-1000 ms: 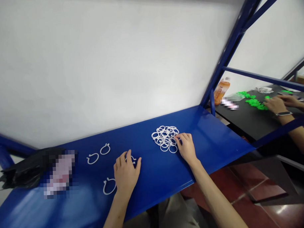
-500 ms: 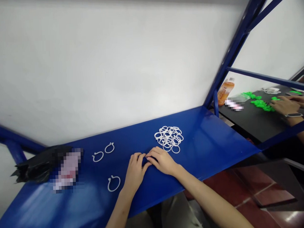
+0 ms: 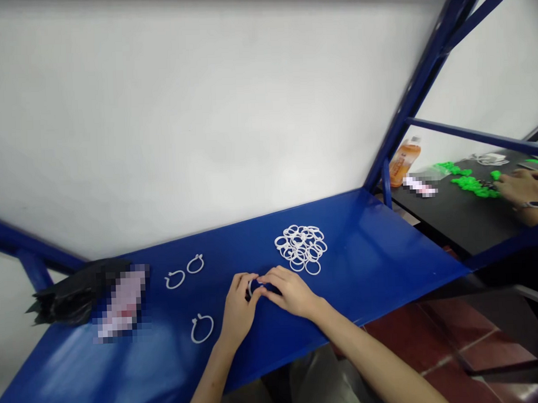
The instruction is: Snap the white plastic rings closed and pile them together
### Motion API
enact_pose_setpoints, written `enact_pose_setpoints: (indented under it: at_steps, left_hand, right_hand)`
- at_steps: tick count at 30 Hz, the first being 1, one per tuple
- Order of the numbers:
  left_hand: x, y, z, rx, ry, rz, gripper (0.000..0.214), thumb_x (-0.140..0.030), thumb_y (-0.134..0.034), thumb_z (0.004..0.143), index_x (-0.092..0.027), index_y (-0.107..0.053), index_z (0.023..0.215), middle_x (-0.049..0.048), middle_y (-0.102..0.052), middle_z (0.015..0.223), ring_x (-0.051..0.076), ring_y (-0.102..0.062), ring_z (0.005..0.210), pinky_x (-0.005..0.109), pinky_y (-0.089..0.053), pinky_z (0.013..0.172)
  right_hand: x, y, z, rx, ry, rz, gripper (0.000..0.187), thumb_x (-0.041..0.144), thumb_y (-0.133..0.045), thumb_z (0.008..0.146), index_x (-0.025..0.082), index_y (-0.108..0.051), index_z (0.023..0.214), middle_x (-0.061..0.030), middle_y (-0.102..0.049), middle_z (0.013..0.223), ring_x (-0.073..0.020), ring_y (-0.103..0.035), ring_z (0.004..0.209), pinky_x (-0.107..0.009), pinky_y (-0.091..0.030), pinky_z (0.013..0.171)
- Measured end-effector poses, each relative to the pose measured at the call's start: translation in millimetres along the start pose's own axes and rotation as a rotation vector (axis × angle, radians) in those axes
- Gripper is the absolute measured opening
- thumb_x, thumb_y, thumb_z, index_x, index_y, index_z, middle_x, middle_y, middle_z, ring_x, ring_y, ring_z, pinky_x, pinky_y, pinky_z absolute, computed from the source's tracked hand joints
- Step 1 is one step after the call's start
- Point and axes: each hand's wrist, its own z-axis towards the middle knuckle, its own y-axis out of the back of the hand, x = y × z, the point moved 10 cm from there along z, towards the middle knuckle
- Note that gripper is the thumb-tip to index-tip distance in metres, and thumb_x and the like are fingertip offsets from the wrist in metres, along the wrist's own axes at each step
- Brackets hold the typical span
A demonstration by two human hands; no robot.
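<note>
My left hand [image 3: 240,308] and my right hand [image 3: 292,290] meet over the front middle of the blue table. Between them is a white plastic curtain ring [image 3: 250,287], mostly covered by the fingers of both hands, which pinch it. To the left lie three similar rings with their gaps open: one open ring [image 3: 201,329] near my left forearm, and two more farther back, an open ring [image 3: 175,280] and another open ring [image 3: 195,263]. A pile of white rings [image 3: 299,247] lies just beyond my right hand.
A black plastic bag [image 3: 73,293] and a blurred-out pinkish item [image 3: 125,303] lie at the table's left end. Blue frame posts [image 3: 417,90] rise at the right. Past them, a co-worker's hand [image 3: 520,190] is among green pieces [image 3: 474,186] on a black table, near an orange bottle [image 3: 404,161].
A bit of the white ring now shows between my hands, where the fingers hid it before. My hands have shifted only slightly, and the whole view has moved a little.
</note>
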Motion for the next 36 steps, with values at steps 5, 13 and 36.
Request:
enact_pose_setpoints:
  at_steps: [5, 13, 36]
  left_hand:
    - [-7.6, -5.3, -3.7, 0.025, -0.079, 0.044, 0.034, -0.042, -0.059, 0.092, -0.024, -0.063, 0.121, 0.0084, -0.061, 0.120, 0.025, -0.062, 0.112, 0.043, -0.054, 0.097]
    - [-4.4, -9.4, -5.4, 0.037, -0.113, 0.043, 0.035, -0.036, -0.054, 0.095, -0.025, -0.059, 0.128, 0.0090, -0.058, 0.126, 0.025, -0.059, 0.120, 0.047, -0.049, 0.104]
    - [-19.1, -6.7, -10.7, -0.019, -0.179, 0.169, 0.047, -0.045, -0.060, 0.092, -0.023, -0.051, 0.133, 0.0093, -0.060, 0.126, 0.025, -0.060, 0.116, 0.044, -0.051, 0.098]
  right_hand:
    - [-12.4, -0.9, -1.8, -0.031, -0.076, -0.010, 0.017, 0.029, -0.055, 0.100, 0.020, -0.064, 0.112, -0.0079, -0.069, 0.104, -0.0208, -0.063, 0.094, -0.035, -0.055, 0.084]
    - [-16.5, -1.9, -3.6, -0.016, -0.132, 0.037, 0.027, 0.028, -0.062, 0.096, 0.021, -0.061, 0.122, -0.0081, -0.069, 0.113, -0.0214, -0.063, 0.104, -0.036, -0.054, 0.091]
    - [-12.7, 10.6, -4.5, -0.130, -0.057, 0.073, 0.023, 0.026, -0.046, 0.104, 0.022, -0.068, 0.101, -0.0066, -0.069, 0.101, -0.0188, -0.062, 0.090, -0.033, -0.053, 0.081]
